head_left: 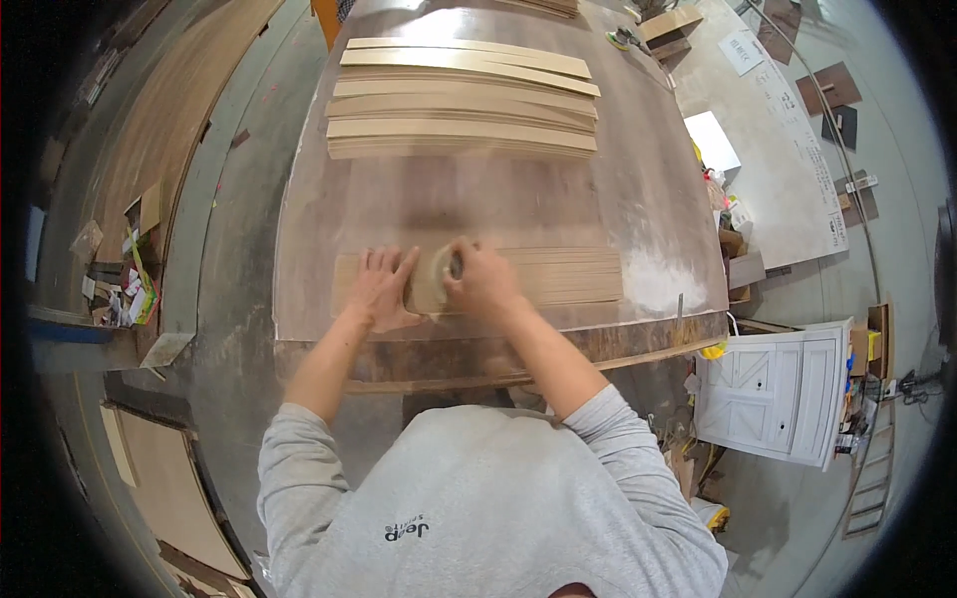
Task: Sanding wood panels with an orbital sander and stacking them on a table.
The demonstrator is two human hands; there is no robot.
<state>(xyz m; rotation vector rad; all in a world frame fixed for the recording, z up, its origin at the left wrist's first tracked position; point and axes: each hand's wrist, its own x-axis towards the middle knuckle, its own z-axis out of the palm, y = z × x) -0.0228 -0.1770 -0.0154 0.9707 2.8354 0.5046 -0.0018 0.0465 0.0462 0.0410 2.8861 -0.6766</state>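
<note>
Several thin light-wood strips [568, 279] lie side by side near the front edge of the workbench [648, 214]. My left hand [381, 289] presses down on their left part, its fingers stretched and apart. Just right of it, my right hand [482, 277] is closed on a tan pad [429, 283] that looks like a sanding pad, resting on the strips. The pad is blurred, and a dark spot shows by my fingers. Farther back on the bench lie stacked wood strips [464, 100] in several rows.
Another strip stack [543, 6] sits at the bench's far edge, with a green-and-dark tool [620, 40] at the far right. A pale board [788, 169] and a white cabinet [773, 392] stand to the right. At left is a long wooden panel [179, 110].
</note>
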